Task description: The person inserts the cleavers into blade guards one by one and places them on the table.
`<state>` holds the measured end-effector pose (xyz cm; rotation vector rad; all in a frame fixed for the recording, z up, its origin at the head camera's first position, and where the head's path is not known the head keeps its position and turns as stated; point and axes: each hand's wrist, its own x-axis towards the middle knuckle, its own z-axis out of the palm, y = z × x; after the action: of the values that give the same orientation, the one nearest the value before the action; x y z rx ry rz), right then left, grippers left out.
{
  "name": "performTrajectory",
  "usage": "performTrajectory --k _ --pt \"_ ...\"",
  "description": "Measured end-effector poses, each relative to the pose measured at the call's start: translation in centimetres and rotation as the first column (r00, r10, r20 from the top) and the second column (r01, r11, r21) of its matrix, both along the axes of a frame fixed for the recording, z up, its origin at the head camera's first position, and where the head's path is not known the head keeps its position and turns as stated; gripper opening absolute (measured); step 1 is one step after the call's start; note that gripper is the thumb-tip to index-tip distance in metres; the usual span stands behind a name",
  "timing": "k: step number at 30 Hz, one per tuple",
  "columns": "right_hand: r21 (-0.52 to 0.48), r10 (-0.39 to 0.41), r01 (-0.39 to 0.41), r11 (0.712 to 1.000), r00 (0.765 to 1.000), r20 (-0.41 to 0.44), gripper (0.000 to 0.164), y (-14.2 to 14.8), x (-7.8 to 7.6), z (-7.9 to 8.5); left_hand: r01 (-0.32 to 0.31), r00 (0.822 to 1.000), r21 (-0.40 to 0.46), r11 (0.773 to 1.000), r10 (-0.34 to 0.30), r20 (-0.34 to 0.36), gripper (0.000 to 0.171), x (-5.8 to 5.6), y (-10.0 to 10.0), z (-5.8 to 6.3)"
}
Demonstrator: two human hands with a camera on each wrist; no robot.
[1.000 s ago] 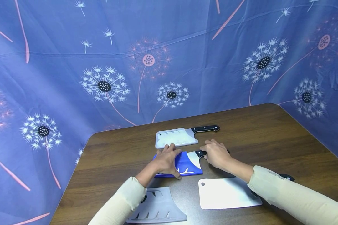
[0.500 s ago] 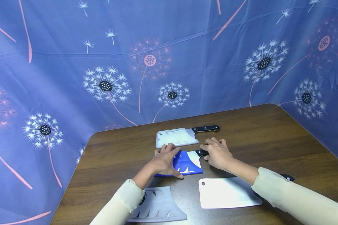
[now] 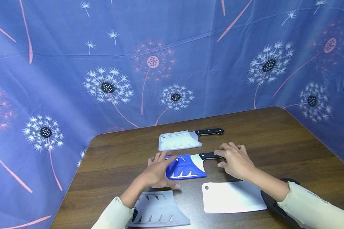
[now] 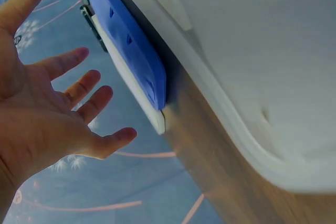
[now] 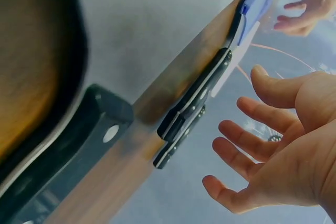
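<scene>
A cleaver in a blue sheath (image 3: 184, 166) is lying flat on the bench (image 3: 275, 143), its black handle (image 3: 209, 155) pointing toward the right hand (image 3: 236, 160). The left hand (image 3: 157, 171) is being held just left of the blue sheath, fingers spread and relaxed, nothing being gripped. The right hand is being held over the handle's end, fingers loosely extended, nothing being grasped. Behind the blue sheath a cleaver in a clear sheath (image 3: 179, 141) is lying; nearer the person, a bare cleaver (image 3: 232, 197) and an empty grey sheath (image 3: 160, 210) are resting.
</scene>
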<state>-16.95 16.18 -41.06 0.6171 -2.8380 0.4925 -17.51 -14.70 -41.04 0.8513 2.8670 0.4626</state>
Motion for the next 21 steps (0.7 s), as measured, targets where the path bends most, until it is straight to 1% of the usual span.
performTrajectory --k 3,7,13,21 --pt "-0.002 -0.015 0.015 1.0 1.0 0.003 0.042 0.8 0.8 0.3 -0.009 1.0 0.025 1.0 0.01 -0.018 0.1 0.9 -0.8 0.2" --pt "-0.029 -0.029 0.029 0.999 0.999 0.015 0.041 1.7 1.8 0.5 -0.024 1.0 0.038 0.999 0.024 -0.008 0.099 1.8 -1.6 0.4" --pt "-0.056 -0.058 0.059 0.997 0.998 0.024 0.042 3.0 2.7 0.3 -0.041 0.999 0.012 0.999 0.041 -0.001 0.097 2.5 -2.2 0.4" --pt "-0.052 -0.087 0.092 0.994 0.993 0.08 0.039 4.5 3.5 0.0 -0.051 0.999 -0.003 0.999 0.051 -0.004 0.096 3.6 -3.0 0.0"
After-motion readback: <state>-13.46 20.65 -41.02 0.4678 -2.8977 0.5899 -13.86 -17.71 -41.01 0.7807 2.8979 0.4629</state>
